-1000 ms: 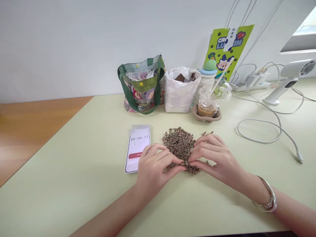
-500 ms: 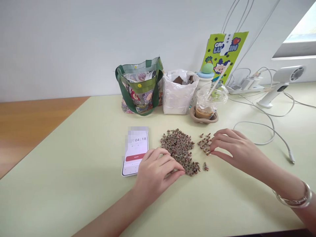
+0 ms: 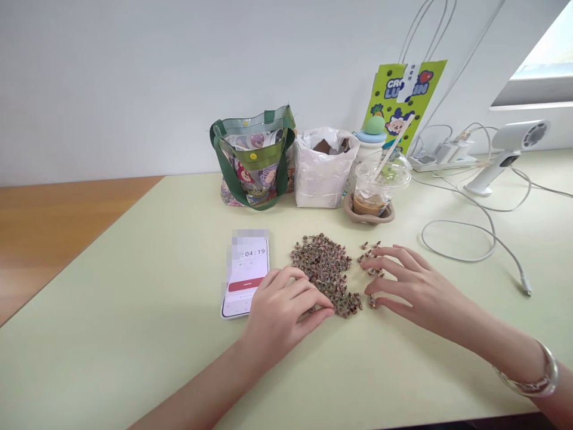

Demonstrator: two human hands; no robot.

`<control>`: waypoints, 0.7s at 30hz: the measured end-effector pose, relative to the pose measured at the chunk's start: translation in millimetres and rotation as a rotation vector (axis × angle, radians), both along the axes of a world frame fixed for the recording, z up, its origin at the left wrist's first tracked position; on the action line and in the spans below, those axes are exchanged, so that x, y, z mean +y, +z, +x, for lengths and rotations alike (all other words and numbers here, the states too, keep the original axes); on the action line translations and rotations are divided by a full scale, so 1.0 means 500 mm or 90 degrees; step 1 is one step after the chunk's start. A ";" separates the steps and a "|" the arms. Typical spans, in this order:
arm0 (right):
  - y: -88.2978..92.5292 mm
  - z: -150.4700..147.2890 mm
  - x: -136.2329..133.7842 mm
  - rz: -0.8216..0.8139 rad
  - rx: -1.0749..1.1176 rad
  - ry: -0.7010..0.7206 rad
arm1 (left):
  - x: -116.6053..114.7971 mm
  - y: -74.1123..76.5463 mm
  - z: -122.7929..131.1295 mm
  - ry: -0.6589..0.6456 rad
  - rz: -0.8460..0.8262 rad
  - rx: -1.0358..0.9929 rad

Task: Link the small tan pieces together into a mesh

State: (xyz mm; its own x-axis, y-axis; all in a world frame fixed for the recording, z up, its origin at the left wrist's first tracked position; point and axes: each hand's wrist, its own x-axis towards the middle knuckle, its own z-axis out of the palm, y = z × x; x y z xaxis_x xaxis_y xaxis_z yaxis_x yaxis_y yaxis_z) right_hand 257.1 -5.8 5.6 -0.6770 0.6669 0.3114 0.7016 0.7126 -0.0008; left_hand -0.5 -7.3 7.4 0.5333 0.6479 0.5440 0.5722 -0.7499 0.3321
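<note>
A pile of several small brownish metal rings lies on the pale green table. My left hand rests on the pile's near left edge, fingers curled loosely over it. My right hand lies flat with fingers spread beside a small separate cluster of rings to the right of the pile, its fingertips touching some of them. Whether either hand pinches a ring I cannot see.
A phone showing a timer lies left of the pile. Behind stand a green cartoon tote bag, a white bag, an iced drink cup, a green paper bag, a white fan and loose cables.
My right hand drew several rings out of the pile to the right, leaving a separate cluster, then came back toward the pile. The left hand stayed in place. The timer advanced.
</note>
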 end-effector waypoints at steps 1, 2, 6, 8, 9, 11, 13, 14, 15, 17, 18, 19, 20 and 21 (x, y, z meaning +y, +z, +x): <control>-0.003 -0.003 0.000 -0.001 0.003 0.005 | 0.000 -0.001 0.000 0.000 -0.001 0.001; -0.005 -0.005 0.001 -0.001 0.006 0.010 | 0.000 -0.002 0.000 0.000 -0.002 0.001; 0.001 -0.008 0.011 -0.004 0.024 0.025 | 0.000 -0.005 0.000 0.000 -0.002 -0.006; 0.013 -0.016 0.014 -0.009 0.038 0.028 | 0.000 -0.004 0.000 0.002 -0.005 -0.005; 0.020 -0.023 0.014 -0.011 0.050 0.027 | 0.000 -0.003 0.000 0.008 -0.008 -0.007; 0.032 -0.042 0.013 -0.009 0.087 0.027 | 0.000 0.000 -0.001 0.025 -0.013 -0.005; 0.037 -0.066 0.010 -0.005 0.124 0.032 | -0.001 0.003 -0.001 0.049 -0.016 -0.007; 0.037 -0.078 0.008 -0.004 0.141 0.034 | -0.002 0.004 -0.001 0.059 -0.017 -0.008; 0.036 -0.090 0.006 -0.002 0.157 0.038 | -0.002 0.005 0.000 0.066 -0.018 -0.009; 0.030 -0.108 0.003 0.010 0.188 0.037 | -0.004 0.005 0.000 0.074 -0.017 -0.009; 0.026 -0.115 0.001 0.022 0.204 0.032 | -0.004 0.005 0.000 0.076 -0.014 -0.009; 0.021 -0.120 -0.001 0.036 0.221 0.027 | -0.004 0.005 0.001 0.079 -0.011 -0.009; 0.017 -0.123 -0.002 0.049 0.236 0.022 | -0.004 0.004 0.001 0.082 -0.008 -0.010; 0.012 -0.125 -0.003 0.059 0.248 0.019 | -0.003 0.004 0.001 0.085 -0.005 -0.011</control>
